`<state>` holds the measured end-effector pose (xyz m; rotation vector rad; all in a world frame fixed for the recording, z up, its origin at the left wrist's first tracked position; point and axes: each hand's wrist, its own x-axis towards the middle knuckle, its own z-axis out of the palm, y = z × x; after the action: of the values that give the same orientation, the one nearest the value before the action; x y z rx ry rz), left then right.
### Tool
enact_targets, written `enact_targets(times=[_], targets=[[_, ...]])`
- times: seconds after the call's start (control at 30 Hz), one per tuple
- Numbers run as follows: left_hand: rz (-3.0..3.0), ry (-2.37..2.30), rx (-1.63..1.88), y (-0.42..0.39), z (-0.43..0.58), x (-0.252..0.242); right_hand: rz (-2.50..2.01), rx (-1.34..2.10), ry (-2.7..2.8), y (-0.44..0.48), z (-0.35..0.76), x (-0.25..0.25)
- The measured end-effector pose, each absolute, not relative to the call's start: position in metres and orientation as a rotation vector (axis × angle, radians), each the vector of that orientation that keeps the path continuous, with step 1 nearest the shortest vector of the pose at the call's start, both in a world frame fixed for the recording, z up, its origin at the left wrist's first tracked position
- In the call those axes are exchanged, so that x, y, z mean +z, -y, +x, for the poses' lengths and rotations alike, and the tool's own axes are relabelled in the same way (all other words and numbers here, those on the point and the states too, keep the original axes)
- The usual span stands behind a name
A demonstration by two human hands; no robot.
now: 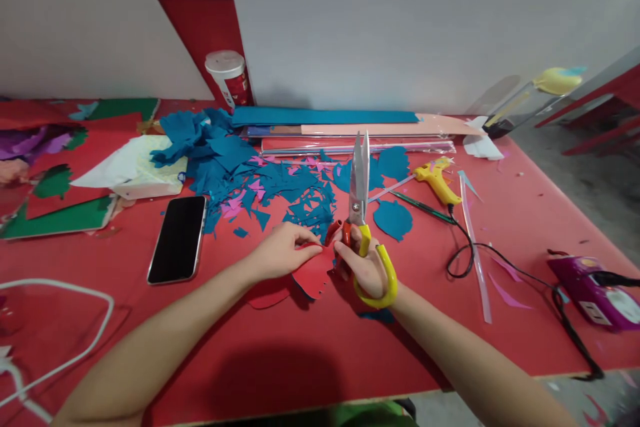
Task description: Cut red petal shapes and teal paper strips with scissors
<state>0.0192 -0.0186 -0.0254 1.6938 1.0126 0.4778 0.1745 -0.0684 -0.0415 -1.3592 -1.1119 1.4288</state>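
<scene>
My right hand (366, 265) is closed on scissors (359, 180) with yellow and red handles, the blades pointing up and away. Its fingertips also pinch the edge of a red paper shape (314, 275) lying on the red table (300, 347). My left hand (283, 249) is closed on the same red paper piece from the left, thumb and fingers pressed on its top edge. A second red cut piece (267, 293) lies just under my left wrist. Blue paper scraps (280, 187) are heaped right behind both hands.
A black phone (178, 238) lies left of my hands. A yellow glue gun (436, 180) with a black cord, blue round cutouts (393, 219), paper rolls (350, 130), a cup (229, 77) and a purple device (595, 290) sit around. White cable (75, 340) at left.
</scene>
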Motion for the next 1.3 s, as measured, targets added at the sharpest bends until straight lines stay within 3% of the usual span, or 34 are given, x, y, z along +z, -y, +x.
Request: enact_targets(times=[0.2,0.63,1.3], targets=[[1.675,-1.171,0.681,0.005,0.006,-0.018,-1.202,1.664,1.112,0.064,0.196,-0.038],[1.554,-1.357,1.222,-0.010,0.000,0.017,-1.091,1.758,1.349,0.066,0.230,-0.016],[1.777,-1.377,1.179,-0.005,0.013,0.016,-0.870,1.691,1.584,0.074,0.229,-0.041]])
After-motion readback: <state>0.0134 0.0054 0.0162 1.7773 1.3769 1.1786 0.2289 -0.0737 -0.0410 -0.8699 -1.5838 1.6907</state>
